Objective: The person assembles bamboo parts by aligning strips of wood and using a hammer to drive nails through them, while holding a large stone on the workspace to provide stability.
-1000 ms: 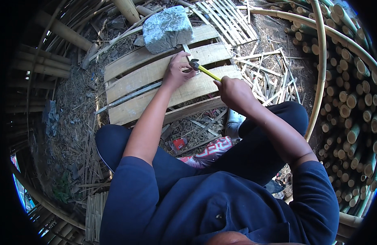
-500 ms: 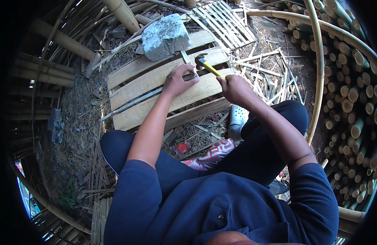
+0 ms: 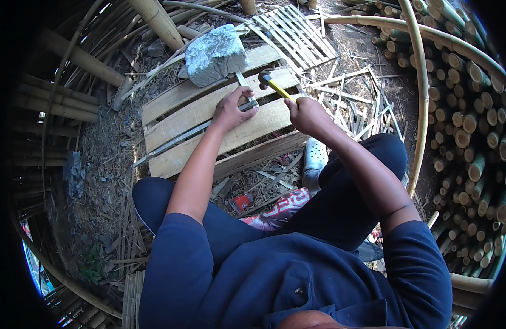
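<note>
My left hand (image 3: 229, 113) rests on a low table of pale wooden planks (image 3: 179, 107), its fingers and thumb curled around the spot where two thin strips meet. One, a short strip (image 3: 242, 80), reaches from there up to a rough grey stone block (image 3: 215, 55). The other, a long strip (image 3: 168, 144), runs down to the left across the planks. Whatever sits between the fingertips is too small to make out. In my right hand (image 3: 309, 116) is a hammer (image 3: 278, 89) with a yellow handle; its dark head is just right of the left fingertips, apart from the strips.
Beyond the table lies a slatted panel (image 3: 297, 38), with scattered split strips (image 3: 368, 104) to its right. Cut bamboo poles (image 3: 467, 137) are stacked at the right, behind a bent bamboo pole (image 3: 420, 109). A red packet (image 3: 242, 203) lies near my legs.
The view has shifted slightly. The hammer head sits a little farther from the strips than before. My left hand keeps its place at the strips.
</note>
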